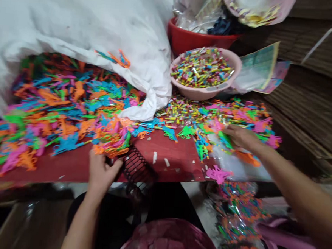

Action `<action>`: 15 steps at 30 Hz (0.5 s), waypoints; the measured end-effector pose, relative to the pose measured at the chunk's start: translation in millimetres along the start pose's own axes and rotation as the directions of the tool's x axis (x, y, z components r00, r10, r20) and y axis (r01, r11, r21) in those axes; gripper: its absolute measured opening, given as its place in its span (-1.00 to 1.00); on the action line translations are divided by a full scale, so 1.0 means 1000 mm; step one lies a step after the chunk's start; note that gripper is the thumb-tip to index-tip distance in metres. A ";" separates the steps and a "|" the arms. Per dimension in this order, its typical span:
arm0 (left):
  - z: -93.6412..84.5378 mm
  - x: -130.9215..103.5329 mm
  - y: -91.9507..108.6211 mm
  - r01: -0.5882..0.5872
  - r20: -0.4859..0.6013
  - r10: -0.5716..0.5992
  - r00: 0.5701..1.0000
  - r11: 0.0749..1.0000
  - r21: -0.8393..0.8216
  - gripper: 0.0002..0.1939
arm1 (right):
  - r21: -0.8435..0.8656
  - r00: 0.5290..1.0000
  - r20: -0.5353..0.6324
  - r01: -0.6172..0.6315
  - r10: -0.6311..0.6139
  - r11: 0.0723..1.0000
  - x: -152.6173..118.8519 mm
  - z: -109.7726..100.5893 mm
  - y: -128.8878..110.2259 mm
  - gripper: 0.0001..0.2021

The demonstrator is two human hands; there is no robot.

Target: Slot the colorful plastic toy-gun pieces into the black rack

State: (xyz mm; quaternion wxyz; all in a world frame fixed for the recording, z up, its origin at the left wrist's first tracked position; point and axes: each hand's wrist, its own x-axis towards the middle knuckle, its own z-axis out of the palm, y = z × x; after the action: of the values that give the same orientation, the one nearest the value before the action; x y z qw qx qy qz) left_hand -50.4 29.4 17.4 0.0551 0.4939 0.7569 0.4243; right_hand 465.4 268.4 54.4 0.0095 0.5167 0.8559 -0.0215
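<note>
My left hand [101,171] is at the front edge of the red table, closed around a bunch of small plastic toy guns [112,145] in orange, green and pink. Beside it a black grid-like rack [139,164] leans at the table edge. My right hand [240,137] is over the right part of the table, its fingers smeared by motion. A blurred pink piece [216,125] and green pieces are at its fingertips; whether it grips one I cannot tell. Under it lies clear plastic film [226,155]. One pink toy gun [218,174] rests at the table's front edge.
A large white sack [85,16] spills a heap of toy guns [80,92] at left. Small coloured tubes fill a pink basin [204,93], with more scattered before it. Behind stands a red tub [189,37]. Filled clear bags [241,217] hang below right, near a pink stool [285,239].
</note>
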 end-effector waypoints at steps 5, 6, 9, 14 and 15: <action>0.002 -0.001 -0.007 -0.009 -0.055 0.007 0.998 1.000 -0.027 -0.62 | 0.173 0.988 -0.081 -0.119 0.135 0.978 0.010 -0.014 -0.003 -0.78; 0.002 -0.002 -0.007 0.010 -0.050 -0.013 0.999 0.999 -0.044 -0.64 | 0.272 0.976 -0.134 -0.128 0.170 0.954 0.008 -0.020 -0.011 -0.80; 0.003 -0.003 -0.005 0.096 0.008 -0.096 0.995 0.993 -0.066 -0.77 | 0.630 0.957 -0.175 -0.071 0.230 0.773 0.000 -0.035 -0.056 -0.85; 0.000 -0.001 0.000 0.196 0.111 -0.192 0.975 0.980 -0.032 -0.87 | 0.916 1.000 -0.006 0.011 -0.013 0.402 -0.005 -0.036 -0.181 -0.59; -0.002 -0.001 0.000 0.192 0.126 -0.186 0.974 0.981 -0.039 -0.87 | 0.944 0.996 0.030 -0.001 -0.083 0.331 -0.004 -0.031 -0.207 -0.60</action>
State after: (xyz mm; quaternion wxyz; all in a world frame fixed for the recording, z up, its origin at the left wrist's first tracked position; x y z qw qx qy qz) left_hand -51.0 27.7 17.8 0.1539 0.4431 0.7847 0.4053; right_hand 283.8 170.3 91.3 -0.2602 0.4044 0.6976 -0.5312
